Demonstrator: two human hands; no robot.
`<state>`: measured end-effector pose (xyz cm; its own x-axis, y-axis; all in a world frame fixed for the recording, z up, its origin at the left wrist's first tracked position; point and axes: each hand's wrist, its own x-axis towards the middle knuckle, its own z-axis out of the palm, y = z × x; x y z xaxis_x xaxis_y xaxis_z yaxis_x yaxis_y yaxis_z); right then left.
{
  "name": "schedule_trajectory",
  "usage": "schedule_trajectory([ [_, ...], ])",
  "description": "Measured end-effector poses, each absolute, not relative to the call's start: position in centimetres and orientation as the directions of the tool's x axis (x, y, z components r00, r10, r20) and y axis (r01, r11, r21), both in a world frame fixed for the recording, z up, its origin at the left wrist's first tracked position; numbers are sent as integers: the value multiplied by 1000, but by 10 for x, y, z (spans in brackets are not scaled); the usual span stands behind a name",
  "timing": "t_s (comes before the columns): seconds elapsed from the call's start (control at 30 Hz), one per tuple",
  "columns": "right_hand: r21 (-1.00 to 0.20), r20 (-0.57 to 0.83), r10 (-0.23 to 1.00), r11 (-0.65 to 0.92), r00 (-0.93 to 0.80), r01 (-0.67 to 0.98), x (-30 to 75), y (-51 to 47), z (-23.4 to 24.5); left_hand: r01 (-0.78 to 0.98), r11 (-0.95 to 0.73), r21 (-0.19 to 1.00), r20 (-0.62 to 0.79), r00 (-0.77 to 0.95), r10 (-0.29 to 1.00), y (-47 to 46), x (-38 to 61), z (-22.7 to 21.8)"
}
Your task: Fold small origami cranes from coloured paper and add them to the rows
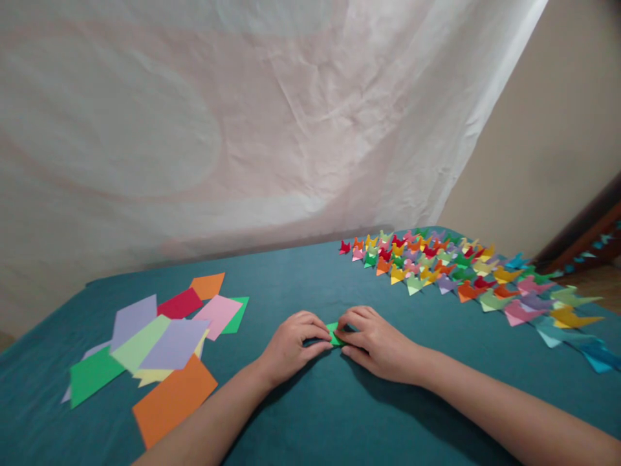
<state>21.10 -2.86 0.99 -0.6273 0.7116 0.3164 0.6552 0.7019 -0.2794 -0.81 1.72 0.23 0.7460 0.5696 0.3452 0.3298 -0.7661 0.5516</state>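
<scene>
A small green folded paper (pixel 334 333) lies on the teal table cover (pixel 301 278), mostly hidden by my fingers. My left hand (pixel 291 345) presses on its left side with curled fingers. My right hand (pixel 371 342) pinches its right side, fingertips meeting the left hand's over the paper. Both forearms reach in from the bottom edge.
Loose coloured paper squares (pixel 160 343) lie scattered at the left, an orange sheet (pixel 174 398) nearest. Several rows of folded paper birds (pixel 460 272) run from the back centre to the right edge. A white sheet (pixel 242 116) hangs behind the table.
</scene>
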Motion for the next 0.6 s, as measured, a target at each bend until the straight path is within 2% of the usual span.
schedule_trajectory([
  [0.2, -294, 330, 681, 733, -654, 614, 215, -27, 14, 355, -760, 544, 315, 753, 577, 14, -3, 7],
  [0.6, -306, 353, 615, 788, -705, 535, 225, -24, 15, 470, -669, 576, 307, 634, 710, 9, 6, 10],
])
